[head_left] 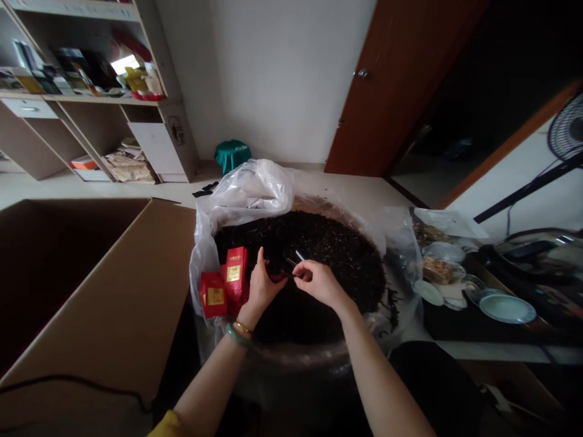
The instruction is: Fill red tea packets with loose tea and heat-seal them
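Dark, loose, dried leaf-like material (337,249) fills a wide round container lined with clear plastic (198,243). Above it, my left hand (260,285) is curled with its thumb raised, around what looks like a red packet, mostly hidden; only bits of red show past the fingers. My right hand (317,282) pinches a thin silvery tool (299,255) close to the left fingertips; its exact kind is unclear. Red packets with gold labels (235,273) stand at the container's left side, beside my left hand, and another red packet (213,295) leans there.
A large open cardboard box (136,291) stands at the left. On the right, a low table holds a pale bowl (507,305), a lid (429,292) and a clear tub (441,267). Behind are a green covered bin (232,156), shelves (164,133), a brown door (364,121) and a fan (569,130).
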Tool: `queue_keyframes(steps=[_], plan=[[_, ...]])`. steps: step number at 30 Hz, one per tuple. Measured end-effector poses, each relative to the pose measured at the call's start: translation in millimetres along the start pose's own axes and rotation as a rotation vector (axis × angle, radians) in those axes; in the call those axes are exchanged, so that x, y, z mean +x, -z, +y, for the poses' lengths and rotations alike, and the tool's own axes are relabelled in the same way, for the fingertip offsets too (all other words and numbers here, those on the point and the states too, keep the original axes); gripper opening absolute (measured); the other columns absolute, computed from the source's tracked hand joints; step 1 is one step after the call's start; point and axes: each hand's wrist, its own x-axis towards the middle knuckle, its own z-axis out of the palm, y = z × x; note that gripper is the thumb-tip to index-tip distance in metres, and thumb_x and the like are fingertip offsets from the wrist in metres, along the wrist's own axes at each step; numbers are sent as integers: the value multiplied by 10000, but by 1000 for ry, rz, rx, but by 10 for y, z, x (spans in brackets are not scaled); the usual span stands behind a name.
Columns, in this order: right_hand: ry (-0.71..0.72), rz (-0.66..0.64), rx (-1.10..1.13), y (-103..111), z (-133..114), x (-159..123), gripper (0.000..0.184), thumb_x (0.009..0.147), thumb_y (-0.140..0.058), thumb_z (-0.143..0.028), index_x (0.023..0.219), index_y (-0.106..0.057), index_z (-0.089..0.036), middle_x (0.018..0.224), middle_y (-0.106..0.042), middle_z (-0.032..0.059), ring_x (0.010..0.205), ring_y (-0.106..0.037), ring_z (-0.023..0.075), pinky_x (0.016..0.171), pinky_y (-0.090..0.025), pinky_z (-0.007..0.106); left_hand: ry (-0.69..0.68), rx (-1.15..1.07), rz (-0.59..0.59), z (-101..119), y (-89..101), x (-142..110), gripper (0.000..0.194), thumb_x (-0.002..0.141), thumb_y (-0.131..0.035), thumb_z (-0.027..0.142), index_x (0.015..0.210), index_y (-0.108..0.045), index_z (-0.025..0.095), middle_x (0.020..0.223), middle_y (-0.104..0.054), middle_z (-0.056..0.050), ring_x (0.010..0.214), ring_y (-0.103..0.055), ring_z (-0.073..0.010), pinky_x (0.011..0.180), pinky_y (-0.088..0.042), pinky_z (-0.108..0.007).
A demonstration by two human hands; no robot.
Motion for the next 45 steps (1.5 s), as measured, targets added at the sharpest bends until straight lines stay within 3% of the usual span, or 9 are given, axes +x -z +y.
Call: queue_keyframes(steps=[6,10,16,24,28,33,37,41,45], plan=[[181,-118,-218,-229,-88,68,294,771,-645,-226,1065,-644,-210,1081,-654,84,980,-595,221,872,-469,365,-184,-88,-143,-93,9,-20,1067,690,-667,251,1471,57,198,1105,-581,-109,906,-616,-226,795,-490,-370],[70,-296,-352,-375,-33,170,209,770,-664,-228,978,-679,-206,1018,-644,85,864,-634,206,758,-494,314,-71,-81,-183,-105,-38,-23,1009,671,-655,178,1473,-42,211,1054,-601,-83,869,-633,-215,772,-509,-361],[10,-95,-62,-206,101,178,91,741,-643,-136,753,-705,-201,784,-676,17,692,-637,145,691,-517,285,-99,-50,-171,-32,-46,12,624,682,-651,137,1277,-469,175,1097,-580,-105,991,-606,-234,889,-493,-405],[-47,127,64,-193,136,189,320,727,-649,-202,1046,-666,-190,907,-657,49,551,-579,101,594,-538,270,-69,-175,-192,-8,-12,23,691,706,-676,163,1343,-409,170,1248,-567,-128,1144,-560,-250,984,-446,-416],[14,95,44,-282,118,243,167,762,-588,-142,854,-716,-196,831,-670,49,654,-623,139,663,-550,284,-82,-209,-230,-18,-19,11,725,712,-685,186,1372,-384,188,1272,-561,-125,1169,-548,-245,1001,-430,-417],[-99,279,275,-71,163,140,214,800,-550,-307,883,-703,-183,818,-676,49,572,-606,134,476,-530,246,27,-328,-194,-36,-39,21,758,750,-666,268,1419,-322,170,1330,-530,-131,1243,-492,-246,1054,-374,-418],[-73,162,199,59,224,-1,204,758,-582,-271,910,-690,-188,856,-684,50,688,-621,153,565,-538,256,240,-613,-131,52,18,76,610,839,-554,433,1379,-408,190,1368,-513,-113,1223,-515,-242,1005,-428,-387],[57,133,89,-37,145,15,443,731,-670,-231,1169,-601,-230,1173,-619,86,979,-593,204,746,-531,319,500,-928,-346,179,153,113,597,834,-446,612,1122,-641,126,1051,-698,-133,782,-684,-214,738,-546,-337],[191,46,-40,-130,10,162,327,697,-761,-231,1011,-674,-223,986,-655,62,977,-559,218,887,-458,382,667,-1001,-535,247,223,89,686,801,-413,696,1009,-685,101,687,-713,-102,555,-656,-195,584,-540,-313]])
